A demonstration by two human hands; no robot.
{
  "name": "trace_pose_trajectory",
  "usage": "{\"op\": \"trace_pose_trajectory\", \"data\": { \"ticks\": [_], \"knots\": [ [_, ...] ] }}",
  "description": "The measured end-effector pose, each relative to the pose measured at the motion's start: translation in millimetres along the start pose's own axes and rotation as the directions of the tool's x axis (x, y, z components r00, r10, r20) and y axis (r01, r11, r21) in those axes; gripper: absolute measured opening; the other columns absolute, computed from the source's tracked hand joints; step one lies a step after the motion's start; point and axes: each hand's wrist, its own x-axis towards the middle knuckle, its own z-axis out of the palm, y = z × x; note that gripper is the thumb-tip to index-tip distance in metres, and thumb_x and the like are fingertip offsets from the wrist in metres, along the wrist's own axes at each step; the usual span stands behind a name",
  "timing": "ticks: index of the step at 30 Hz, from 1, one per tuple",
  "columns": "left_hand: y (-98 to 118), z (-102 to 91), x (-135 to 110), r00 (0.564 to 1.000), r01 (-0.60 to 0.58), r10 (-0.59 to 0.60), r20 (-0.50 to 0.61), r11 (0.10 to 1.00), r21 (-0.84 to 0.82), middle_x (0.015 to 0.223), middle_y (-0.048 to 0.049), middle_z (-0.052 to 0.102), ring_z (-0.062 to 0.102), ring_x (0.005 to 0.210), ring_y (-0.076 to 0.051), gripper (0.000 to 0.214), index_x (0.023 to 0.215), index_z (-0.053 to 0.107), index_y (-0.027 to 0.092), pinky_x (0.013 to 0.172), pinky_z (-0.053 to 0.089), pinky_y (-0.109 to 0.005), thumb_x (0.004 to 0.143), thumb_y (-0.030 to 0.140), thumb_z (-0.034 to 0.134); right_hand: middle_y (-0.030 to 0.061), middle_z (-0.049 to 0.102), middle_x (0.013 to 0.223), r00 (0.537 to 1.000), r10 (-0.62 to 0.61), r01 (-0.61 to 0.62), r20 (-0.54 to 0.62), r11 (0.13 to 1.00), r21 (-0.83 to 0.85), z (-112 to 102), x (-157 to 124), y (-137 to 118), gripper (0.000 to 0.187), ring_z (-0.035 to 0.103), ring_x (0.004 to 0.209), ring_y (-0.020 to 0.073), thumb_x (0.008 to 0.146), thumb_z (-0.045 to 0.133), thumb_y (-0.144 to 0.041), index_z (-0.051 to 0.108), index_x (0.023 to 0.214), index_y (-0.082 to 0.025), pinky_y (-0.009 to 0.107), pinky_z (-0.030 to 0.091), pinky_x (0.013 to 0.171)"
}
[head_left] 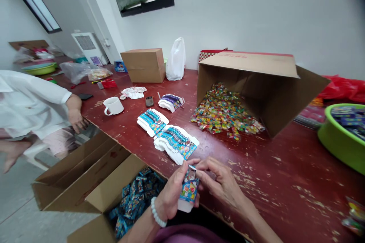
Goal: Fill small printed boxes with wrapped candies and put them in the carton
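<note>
My left hand (171, 191), with a pale bead bracelet at the wrist, is wrapped round a small blue printed carton (189, 190). The carton's white flap at the lower end stands open. At its upper end the fingertips of my right hand (218, 176) pinch the edge. Just beyond my hands lie two stacks of flat blue cartons, the nearer stack (178, 142) and the farther stack (153, 120). A large cardboard box (285, 98) on its side spills many small wrapped candies (225, 115) onto the red table (242, 159).
Below the table edge, an open cardboard box (114, 191) holds many filled blue cartons (137, 197). A white mug (113, 105), purple flat cartons (171, 101) and a closed box (144, 66) stand farther back. A green basin (336, 148) is at right. Another person (31, 102) sits at left.
</note>
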Motion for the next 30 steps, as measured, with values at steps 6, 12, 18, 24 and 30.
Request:
{"op": "trace_pose_trajectory", "data": {
  "ticks": [6,12,18,24,30],
  "knots": [
    [0.7,4.5,5.4,0.996,-0.087,0.09,-0.013,0.985,0.151,0.068,-0.0032,0.063,0.058,0.044,-0.013,0.068,0.13,0.053,0.017,0.04,0.044,-0.021,0.089,0.068,0.034,0.0059,0.071,0.09,0.989,0.137,-0.14,0.048,0.987,0.082,0.4,3.4,4.6,0.018,0.062,0.05,0.0117,0.089,0.062,-0.035,0.067,0.086,-0.019,0.024,0.049,0.049],
    [3.8,4.4,4.0,0.992,-0.127,0.124,0.03,0.963,0.238,0.069,-0.0058,0.065,0.056,0.042,-0.012,0.07,0.13,0.055,0.014,0.039,0.042,-0.02,0.09,0.067,0.032,0.0026,0.07,0.067,0.942,0.326,-0.331,0.084,0.848,0.414,10.0,8.4,10.3,0.025,0.058,0.041,0.0114,0.084,0.067,-0.041,0.063,0.082,-0.016,0.021,0.044,0.039],
    [3.7,-2.5,4.9,0.992,-0.117,0.103,0.066,0.958,0.262,0.072,-0.0061,0.065,0.057,0.043,-0.012,0.066,0.132,0.054,0.014,0.04,0.044,-0.021,0.091,0.063,0.034,0.0018,0.069,0.067,0.934,0.344,-0.342,0.095,0.785,0.517,14.0,8.9,9.9,0.027,0.057,0.039,0.0113,0.081,0.071,-0.042,0.062,0.079,-0.017,0.021,0.042,0.037],
    [1.5,-4.3,6.3,0.991,-0.135,0.13,0.035,0.96,0.246,0.069,-0.0057,0.066,0.058,0.043,-0.013,0.066,0.137,0.049,0.014,0.04,0.046,-0.022,0.092,0.061,0.036,0.0041,0.07,0.089,0.96,0.28,-0.258,0.008,0.871,0.418,13.8,6.4,-1.1,0.025,0.055,0.044,0.0074,0.086,0.065,-0.039,0.063,0.077,-0.017,0.021,0.045,0.043],
    [-0.3,0.0,5.8,0.99,-0.094,0.105,-0.091,0.989,0.117,0.074,-0.0049,0.066,0.062,0.052,-0.015,0.066,0.13,0.056,0.017,0.041,0.045,-0.022,0.086,0.065,0.046,0.0067,0.066,0.11,0.994,0.101,-0.084,-0.05,0.959,0.269,22.1,-9.7,-4.3,0.017,0.065,0.073,0.0138,0.091,0.058,-0.035,0.068,0.088,-0.021,0.025,0.053,0.062]
  ]
}}
